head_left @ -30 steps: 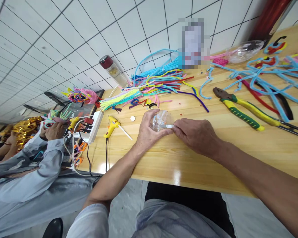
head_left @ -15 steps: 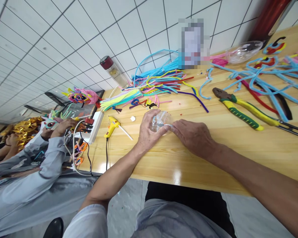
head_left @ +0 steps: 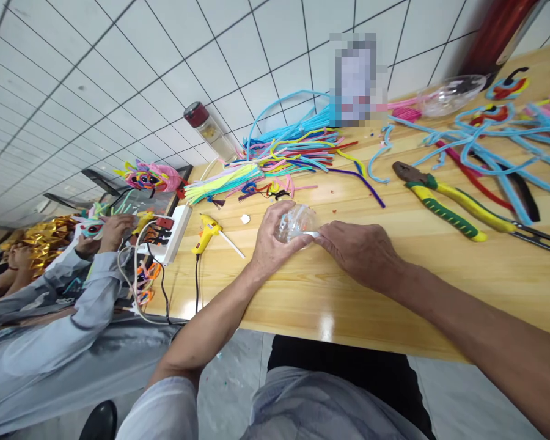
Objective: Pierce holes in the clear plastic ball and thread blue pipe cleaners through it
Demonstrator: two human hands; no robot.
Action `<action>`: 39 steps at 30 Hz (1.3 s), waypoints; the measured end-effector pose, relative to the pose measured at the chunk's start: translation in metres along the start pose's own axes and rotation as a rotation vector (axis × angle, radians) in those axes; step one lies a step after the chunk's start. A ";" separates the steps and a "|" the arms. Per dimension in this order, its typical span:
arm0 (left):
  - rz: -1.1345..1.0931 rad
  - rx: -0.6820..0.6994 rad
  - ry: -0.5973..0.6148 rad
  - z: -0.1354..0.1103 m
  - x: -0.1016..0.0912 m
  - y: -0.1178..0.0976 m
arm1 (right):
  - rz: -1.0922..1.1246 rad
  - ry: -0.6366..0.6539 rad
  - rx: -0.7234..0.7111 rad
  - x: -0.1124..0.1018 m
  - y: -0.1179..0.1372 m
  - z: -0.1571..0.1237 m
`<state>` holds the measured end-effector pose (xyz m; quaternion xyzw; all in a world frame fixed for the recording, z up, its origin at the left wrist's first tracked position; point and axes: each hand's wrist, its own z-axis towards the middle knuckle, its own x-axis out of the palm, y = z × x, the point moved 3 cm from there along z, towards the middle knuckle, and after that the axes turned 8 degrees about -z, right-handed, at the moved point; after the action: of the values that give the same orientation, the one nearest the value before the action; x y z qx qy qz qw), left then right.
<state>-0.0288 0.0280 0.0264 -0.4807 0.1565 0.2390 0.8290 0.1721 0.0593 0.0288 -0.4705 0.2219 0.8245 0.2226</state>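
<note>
My left hand (head_left: 275,235) is wrapped round a clear, rounded plastic piece (head_left: 297,223) with small reddish and whitish spots showing in it. I cannot tell whether it is a cup or the cut end of a bottle. Close against its right side, my right hand (head_left: 355,247) is closed in a pinch. A small pale, flat tip (head_left: 312,234) sticks out from its fingers at the plastic's near edge; the rest of it is hidden in the hand. Both hands are just over the wooden table (head_left: 279,299).
Left of my hands lies a yellow glue gun (head_left: 206,234), beside a white power strip (head_left: 176,226) with cables. Pipe cleaners (head_left: 279,150) are heaped behind. Green-and-yellow pliers (head_left: 440,198) lie to the right. A co-worker's hand (head_left: 117,231) is at far left.
The pale tip and my right hand have shifted very slightly against the plastic, while my left hand keeps its hold. At far left the co-worker's hand has moved a little.
</note>
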 end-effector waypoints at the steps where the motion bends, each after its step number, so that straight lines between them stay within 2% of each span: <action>1: 0.008 0.010 -0.003 0.000 0.000 -0.001 | -0.003 -0.007 -0.001 0.001 0.000 0.000; 11: 0.021 0.066 -0.044 -0.002 0.003 -0.004 | -0.085 -0.090 -0.003 0.001 0.004 -0.002; 24: 0.037 0.070 -0.106 -0.005 0.007 -0.003 | -0.033 0.001 0.081 0.004 0.008 -0.002; 27: 0.028 0.054 -0.098 -0.005 0.007 -0.002 | -0.021 0.023 0.093 0.004 0.007 -0.002; 32: 0.004 0.007 -0.046 -0.003 0.004 0.002 | -0.022 0.046 0.030 0.000 0.005 -0.002; 39: -0.001 0.039 -0.055 -0.002 0.005 -0.002 | -0.037 0.049 0.061 -0.002 0.006 -0.001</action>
<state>-0.0237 0.0268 0.0240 -0.4579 0.1383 0.2488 0.8422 0.1703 0.0539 0.0311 -0.4876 0.2436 0.8013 0.2466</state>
